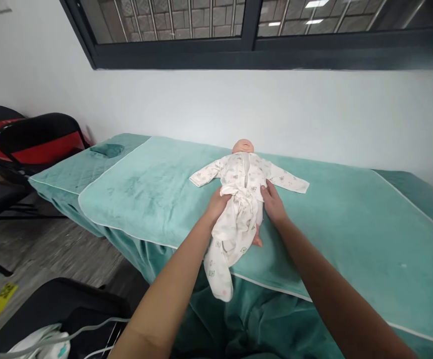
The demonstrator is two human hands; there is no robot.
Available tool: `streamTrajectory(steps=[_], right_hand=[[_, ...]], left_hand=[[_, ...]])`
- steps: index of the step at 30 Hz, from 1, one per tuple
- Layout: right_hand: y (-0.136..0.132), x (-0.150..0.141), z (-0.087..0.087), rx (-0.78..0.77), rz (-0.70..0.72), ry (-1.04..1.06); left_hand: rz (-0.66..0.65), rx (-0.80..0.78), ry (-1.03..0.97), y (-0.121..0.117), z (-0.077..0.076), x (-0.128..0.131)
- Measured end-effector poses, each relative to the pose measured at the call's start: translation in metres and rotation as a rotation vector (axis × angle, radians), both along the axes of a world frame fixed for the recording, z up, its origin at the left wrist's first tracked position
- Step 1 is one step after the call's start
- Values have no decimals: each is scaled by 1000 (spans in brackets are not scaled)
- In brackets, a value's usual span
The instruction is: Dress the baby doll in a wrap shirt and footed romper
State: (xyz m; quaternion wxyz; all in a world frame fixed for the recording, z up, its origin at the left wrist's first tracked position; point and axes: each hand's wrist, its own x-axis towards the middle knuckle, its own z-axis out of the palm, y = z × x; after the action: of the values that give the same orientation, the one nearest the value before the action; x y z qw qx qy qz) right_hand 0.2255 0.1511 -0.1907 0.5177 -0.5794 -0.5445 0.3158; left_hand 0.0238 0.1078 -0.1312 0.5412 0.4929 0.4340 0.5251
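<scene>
Bare forearms (177,271) extend over a green-covered massage bed (351,214), black-and-red chairs (48,142) standing by its left end. Mid-bed, the left grip (217,203) is closed on the waist of a printed romper (237,219), a baby doll (243,146) lies in it on its back, and the right grip (274,203) clasps the romper's opposite side.

The baby doll (243,145) lay on its back, its head at the far side. White printed clothes (235,172) covered its body, and the sleeves (290,182) were spread left and right. One bare foot (257,239) showed at right; a crumpled garment leg (218,274) reached over the near bed edge (272,286).
</scene>
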Motion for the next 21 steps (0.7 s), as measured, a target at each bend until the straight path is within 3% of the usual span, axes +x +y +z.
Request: streamTrajectory(steps=[2,4,7,10,14,17,19,21], right_hand=[[-6,1,-6,27,-36,-35],[-17,0,-8,116,-87,-76],[-34,-7,2,292,-161,-157],[-50,-20,24,330,-13,-117],[-70,-34,57,102,400,128],[-85,-27,71,-42,632,203],[-97,-16,73,-139,674,259],[-111,-2,69,-223,612,361]], left_hand=[[-16,-56,-146,-8,-7,-1],[61,-94,-184,-16,-13,-4],[242,-62,-46,-23,-17,-10],[300,30,108,-30,-5,-9],[186,103,132,-42,23,-2],[77,90,110,-52,42,1],[-55,-1,92,-60,52,-2],[-255,-148,98,-67,60,-7]])
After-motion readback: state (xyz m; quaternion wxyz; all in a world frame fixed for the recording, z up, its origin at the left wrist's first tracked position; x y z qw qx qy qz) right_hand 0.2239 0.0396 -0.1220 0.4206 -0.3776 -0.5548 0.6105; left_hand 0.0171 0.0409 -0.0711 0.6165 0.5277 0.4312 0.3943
